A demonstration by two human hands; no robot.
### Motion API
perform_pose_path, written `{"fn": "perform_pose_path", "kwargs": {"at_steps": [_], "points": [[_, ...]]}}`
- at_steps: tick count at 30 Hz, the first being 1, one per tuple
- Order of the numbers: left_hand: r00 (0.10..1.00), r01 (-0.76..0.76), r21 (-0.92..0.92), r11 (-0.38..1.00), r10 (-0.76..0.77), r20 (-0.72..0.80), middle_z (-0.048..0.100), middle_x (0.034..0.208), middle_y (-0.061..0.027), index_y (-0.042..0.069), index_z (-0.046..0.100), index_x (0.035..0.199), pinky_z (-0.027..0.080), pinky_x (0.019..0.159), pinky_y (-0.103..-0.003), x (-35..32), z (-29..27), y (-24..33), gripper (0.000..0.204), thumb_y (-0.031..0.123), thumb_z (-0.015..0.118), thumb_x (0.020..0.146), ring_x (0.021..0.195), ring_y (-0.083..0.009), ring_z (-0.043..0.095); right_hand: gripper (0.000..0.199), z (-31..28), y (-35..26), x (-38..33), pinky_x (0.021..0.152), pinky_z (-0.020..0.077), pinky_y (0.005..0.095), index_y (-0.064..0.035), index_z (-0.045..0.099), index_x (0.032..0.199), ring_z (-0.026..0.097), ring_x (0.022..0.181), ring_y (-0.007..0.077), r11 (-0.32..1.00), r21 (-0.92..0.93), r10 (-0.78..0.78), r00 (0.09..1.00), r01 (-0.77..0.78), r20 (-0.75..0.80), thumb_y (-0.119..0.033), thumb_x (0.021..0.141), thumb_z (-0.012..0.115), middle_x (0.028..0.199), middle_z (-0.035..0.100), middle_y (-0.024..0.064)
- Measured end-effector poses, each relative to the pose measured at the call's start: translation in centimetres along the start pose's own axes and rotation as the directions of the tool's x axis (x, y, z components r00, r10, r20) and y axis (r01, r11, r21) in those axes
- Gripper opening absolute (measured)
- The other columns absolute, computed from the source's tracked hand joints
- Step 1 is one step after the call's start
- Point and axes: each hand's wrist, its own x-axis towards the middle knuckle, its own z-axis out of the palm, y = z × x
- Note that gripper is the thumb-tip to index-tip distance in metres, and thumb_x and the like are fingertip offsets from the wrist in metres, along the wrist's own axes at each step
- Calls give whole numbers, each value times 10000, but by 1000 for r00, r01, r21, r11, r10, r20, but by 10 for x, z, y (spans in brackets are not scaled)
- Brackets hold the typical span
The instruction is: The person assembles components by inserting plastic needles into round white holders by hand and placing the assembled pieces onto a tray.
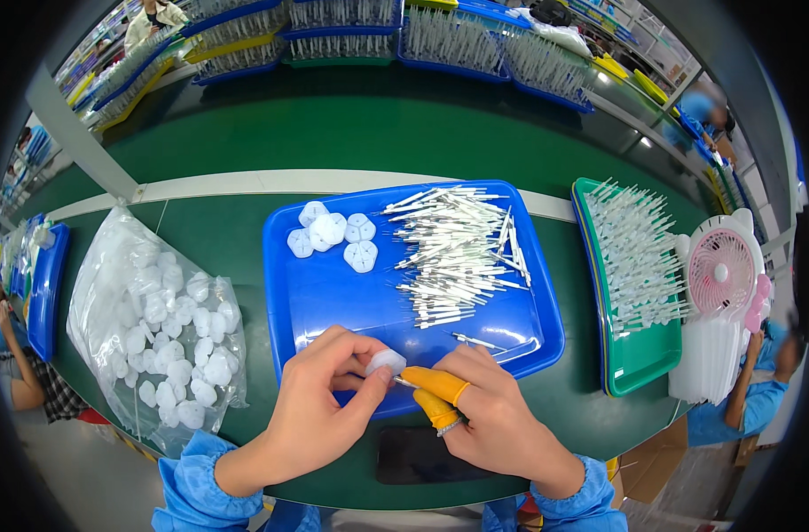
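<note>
My left hand (329, 399) pinches a small translucent white plastic piece (387, 361) between thumb and fingers, over the near edge of the blue tray (333, 306). My right hand (493, 412) wears yellow finger covers on two fingers. Those fingers are closed on a thin metallic-tipped stick (405, 382), whose end meets the white piece; most of it is hidden. In the tray, several white flower-shaped pieces (360, 255) lie at the far left. A heap of thin white sticks (453, 253) fills the right side, with a few loose ones nearer me.
A clear bag (103, 284) of white pieces lies left. At right are a green tray (640, 377) with upright sticks, a pink-and-white fan (722, 266) and stacked clear plastic (708, 359). A dark phone-like slab (431, 457) lies below my hands. Filled trays (342, 44) line the back; people sit either side.
</note>
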Motion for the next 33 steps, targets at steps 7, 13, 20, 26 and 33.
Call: {"fn": "perform_pose_path", "kwargs": {"at_steps": [7,13,20,26,33], "points": [[993,-79,204,976,96,-74,675,933,-109,-37,698,1059,651,731,-303,-2,4,5,175,-15,788,910,830,-189,755,465,1,8,-1,766,479,417,53,740,1166,600,828,339,998,-8,63,998,-63,-1,121,707,702,924,629,150],[989,-100,284,954,128,-80,695,937,-118,-40,671,965,666,696,-314,-2,6,2,189,-12,834,872,793,-189,755,418,8,4,-1,731,487,416,67,734,1140,595,814,339,999,34,31,997,-29,-70,128,727,712,905,619,157],[992,-63,275,959,91,-90,692,933,-122,-44,679,958,671,706,-317,-2,6,6,177,-19,831,870,796,-196,758,410,6,3,-2,703,490,403,71,733,1137,594,809,337,999,21,48,996,-46,-75,129,731,716,908,623,156],[984,-143,309,940,169,-61,692,942,-127,-46,695,996,673,728,-324,-3,10,5,166,-34,808,875,820,-209,752,279,14,1,-3,781,513,449,141,701,936,598,890,359,996,56,69,997,-67,-38,97,661,718,974,630,192],[957,-230,387,893,280,-76,659,919,-127,-46,689,1012,672,726,-330,-8,12,9,170,-54,764,859,782,-236,731,351,23,-4,-7,626,495,398,108,730,999,602,749,317,991,132,46,984,-23,-173,141,650,705,863,649,165]]}}
